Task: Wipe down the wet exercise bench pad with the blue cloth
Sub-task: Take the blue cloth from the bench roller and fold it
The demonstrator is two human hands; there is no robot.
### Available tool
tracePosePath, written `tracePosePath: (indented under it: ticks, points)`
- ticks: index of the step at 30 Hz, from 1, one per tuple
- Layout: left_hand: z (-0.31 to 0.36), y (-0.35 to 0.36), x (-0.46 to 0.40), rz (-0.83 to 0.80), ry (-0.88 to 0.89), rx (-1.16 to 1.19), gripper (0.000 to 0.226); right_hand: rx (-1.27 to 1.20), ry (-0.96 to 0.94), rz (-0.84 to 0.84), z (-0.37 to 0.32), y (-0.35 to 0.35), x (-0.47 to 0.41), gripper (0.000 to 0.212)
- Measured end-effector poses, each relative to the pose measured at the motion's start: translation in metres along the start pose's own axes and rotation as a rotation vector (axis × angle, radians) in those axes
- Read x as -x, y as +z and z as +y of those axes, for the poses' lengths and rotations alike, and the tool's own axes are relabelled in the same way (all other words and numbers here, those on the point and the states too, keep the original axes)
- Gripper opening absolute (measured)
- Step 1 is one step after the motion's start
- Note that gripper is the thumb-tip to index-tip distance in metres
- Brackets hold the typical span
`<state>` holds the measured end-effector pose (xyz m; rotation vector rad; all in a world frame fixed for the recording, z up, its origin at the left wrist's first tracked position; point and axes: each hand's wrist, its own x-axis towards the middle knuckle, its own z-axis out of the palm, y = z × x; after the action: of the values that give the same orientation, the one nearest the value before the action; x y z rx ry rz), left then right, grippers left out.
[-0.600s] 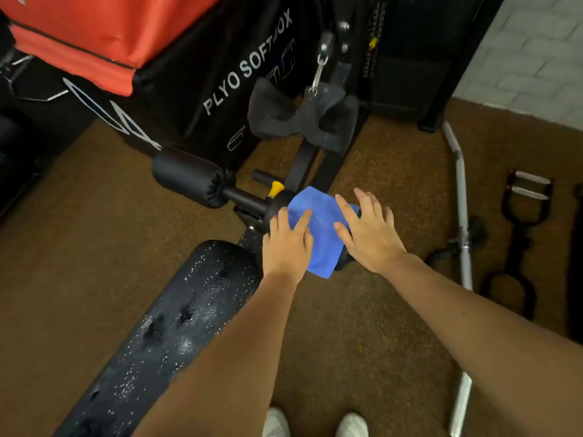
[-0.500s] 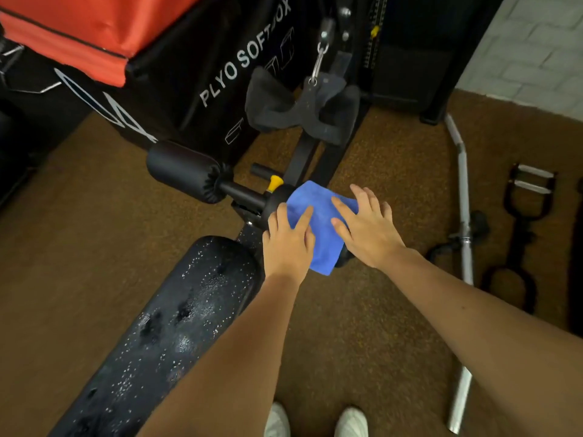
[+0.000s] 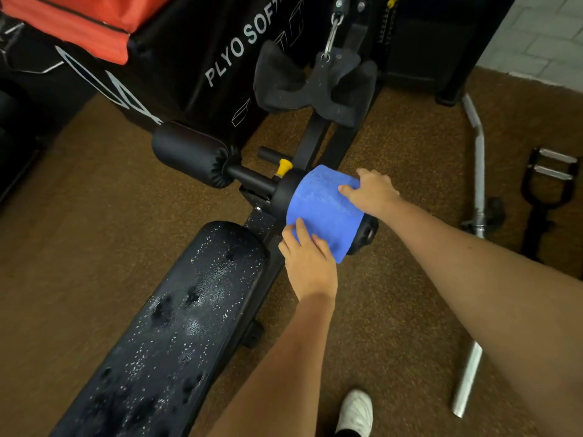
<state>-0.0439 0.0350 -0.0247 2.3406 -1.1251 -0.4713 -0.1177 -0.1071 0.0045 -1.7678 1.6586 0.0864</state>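
Note:
The blue cloth (image 3: 325,209) lies draped over the black foam roller (image 3: 366,230) at the head of the bench. My right hand (image 3: 372,192) pinches the cloth's far right corner between thumb and curled fingers. My left hand (image 3: 307,263) holds the cloth's near lower edge, fingers laid on it and thumb hidden. The black bench pad (image 3: 176,316) runs from the centre to the lower left, speckled with water drops and wet patches.
A second foam roller (image 3: 189,154) sticks out left of the bench post. Behind stand a black plyo soft box (image 3: 202,52) and a cable machine with a black strap (image 3: 315,83). A chrome bar (image 3: 478,171) and a black handle (image 3: 549,184) lie on the brown floor at right.
My right hand went from lying flat on the cloth to pinching its far right corner. My left hand slid down to the cloth's near edge. The view has moved closer.

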Motion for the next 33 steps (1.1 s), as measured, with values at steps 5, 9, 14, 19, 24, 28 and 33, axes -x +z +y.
tracePosePath:
  ticks: [5,9,14,19,24,28,33]
  points:
    - [0.000,-0.006,-0.003,-0.028,0.021,0.006,0.042,-0.149,-0.029,-0.002,-0.005,-0.004,-0.002,0.039]
    - [0.012,-0.010,-0.005,-0.003,-0.165,0.279,0.040,-0.265,-0.101,-0.003,-0.008,-0.009,0.011,0.030]
    - [0.027,-0.019,-0.018,-0.174,-0.842,0.961,0.036,-0.431,-0.236,-0.122,-0.018,-0.014,0.035,0.025]
    - [0.010,-0.049,-0.025,-0.404,-1.064,1.408,0.060,-0.457,-0.371,-0.347,-0.034,-0.015,0.063,0.025]
    - [-0.022,-0.076,-0.031,-0.640,-0.959,1.627,0.061,-0.372,-0.473,-0.548,-0.038,-0.014,0.085,0.027]
    - [-0.030,-0.088,-0.025,-0.615,-0.740,1.592,0.035,-0.403,-0.457,-0.567,-0.043,-0.011,0.091,0.025]
    - [-0.037,-0.098,-0.017,-0.610,-0.670,1.637,0.038,-0.505,-0.363,-0.266,-0.044,0.000,0.081,0.022]
